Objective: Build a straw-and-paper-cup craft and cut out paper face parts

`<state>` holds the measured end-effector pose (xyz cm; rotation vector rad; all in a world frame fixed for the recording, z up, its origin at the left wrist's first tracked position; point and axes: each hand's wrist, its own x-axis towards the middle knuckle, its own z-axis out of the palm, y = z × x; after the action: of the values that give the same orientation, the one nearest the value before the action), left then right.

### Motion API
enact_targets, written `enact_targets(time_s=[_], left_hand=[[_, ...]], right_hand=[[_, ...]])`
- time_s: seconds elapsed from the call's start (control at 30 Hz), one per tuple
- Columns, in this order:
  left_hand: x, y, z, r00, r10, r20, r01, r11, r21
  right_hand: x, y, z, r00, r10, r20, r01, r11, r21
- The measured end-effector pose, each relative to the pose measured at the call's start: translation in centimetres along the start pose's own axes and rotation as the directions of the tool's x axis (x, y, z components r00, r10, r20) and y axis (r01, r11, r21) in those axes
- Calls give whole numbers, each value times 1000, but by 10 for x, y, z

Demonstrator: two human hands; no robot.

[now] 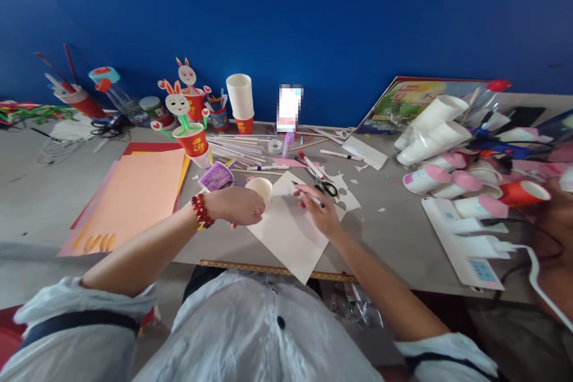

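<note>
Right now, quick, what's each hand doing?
Left hand: closed, holding the white paper cup.
Right hand: closed around a pen, over the white sheet.

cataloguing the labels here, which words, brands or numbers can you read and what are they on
No text reads clearly enough to quote.
Orange-eared rabbit's red cup: gold characters, blurred.
Colourful printed cover: lettering, blurred.
Marker by the straws: print too small.
Power strip: blue panel's marks too small.
</note>
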<state>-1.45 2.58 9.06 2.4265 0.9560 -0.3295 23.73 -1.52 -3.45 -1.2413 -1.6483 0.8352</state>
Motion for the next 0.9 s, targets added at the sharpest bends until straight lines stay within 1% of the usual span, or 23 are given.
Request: enact_targets(time_s=[0.03,0.07,0.1,0.13,0.2,0.27,0.3,0.33,0.4,0.47,0.53,0.6,0.67,0.77,0.9], left_hand=[[-6,-3,-5,1000,16,-4,-16,1000,9],[-13,-6,-12,998,38,-54,-37,999,18],[-20,-10,-19,995,31,-98,-30,1000,6],[-26,-14,-27,988,5,-152,-5,1000,-2],[-35,-23,-38,955,-44,-294,48,999,7],[-37,-30,-43,920,-76,-386,94,995,29],[-35,-32,-42,907,-93,-410,122,992,45],[-32,-33,-40,905,-103,-413,142,988,67],[-23,-36,-35,911,-98,-401,153,983,107],[-10,-38,-31,927,-94,-364,158,976,148],[5,-44,-30,931,-119,-344,190,965,183],[24,-51,-31,937,-117,-329,192,959,206],[44,-59,-34,939,-100,-328,181,958,224],[72,-67,-41,939,-67,-337,158,956,249],[100,-66,-60,915,-55,-400,170,952,256]], right_hand=[[-3,1,1,1000,-14,13,14,1000,-13],[-5,2,1,999,-29,23,29,999,-30],[-7,2,2,999,-43,33,45,998,-50],[-8,2,2,997,-58,43,61,995,-74],[-7,0,1,994,-91,61,98,987,-124],[-6,-3,1,989,-129,74,140,975,-173],[-5,-5,0,986,-146,76,158,968,-197],[-4,-7,-1,984,-161,76,174,960,-221],[-3,-9,-4,981,-185,64,195,943,-271],[-1,-9,-10,978,-203,41,206,925,-320],[0,-7,-17,972,-234,12,220,896,-386],[1,-5,-25,961,-275,-20,236,856,-459],[1,-3,-33,950,-310,-49,242,823,-513],[-1,-1,-41,942,-325,-87,229,808,-543],[-5,3,-51,941,-303,-151,175,819,-547]])
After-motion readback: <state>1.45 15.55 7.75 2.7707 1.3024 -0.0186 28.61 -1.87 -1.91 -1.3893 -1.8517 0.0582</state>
